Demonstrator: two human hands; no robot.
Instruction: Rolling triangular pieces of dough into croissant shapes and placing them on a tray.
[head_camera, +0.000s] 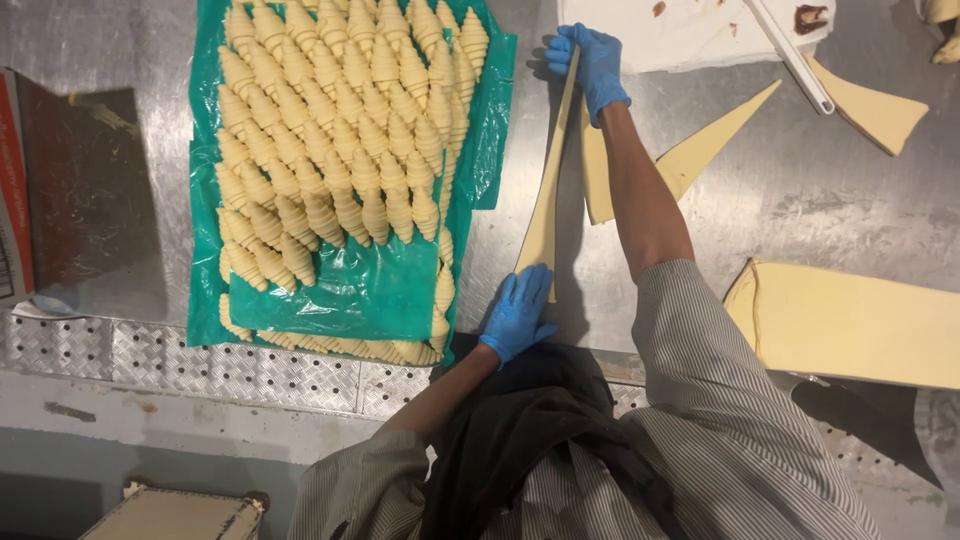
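Looking down at my own two blue-gloved hands here, both on one long dough triangle (545, 190) that runs up the middle of the frame on the steel worktop (780, 190). My left hand (517, 313) is closed over the wide end at lower centre, pressing it against the worktop. My right hand (592, 62) is up at the top centre, fingers pinched shut on the thin tip, arm fully stretched out — so the triangle is pulled taut between the two.

To the left sits a green plastic sheet (370, 290) packed with rows of rolled croissants (330, 130). More cut triangles (700, 150) lie just right of my arm, and a thick dough slab (850, 325) sits at the lower right. A white-handled tool (790, 55) rests on a smeared white sheet (690, 30) at the top.

What worries me: the dough looks very thin near the tip, so one more tug could tear it there, I'd guess. The stretched piece also runs right beside the edge of the green sheet, so a sideways slip might knock the nearest croissants — and if my left hand lets go, the dough may spring back short.
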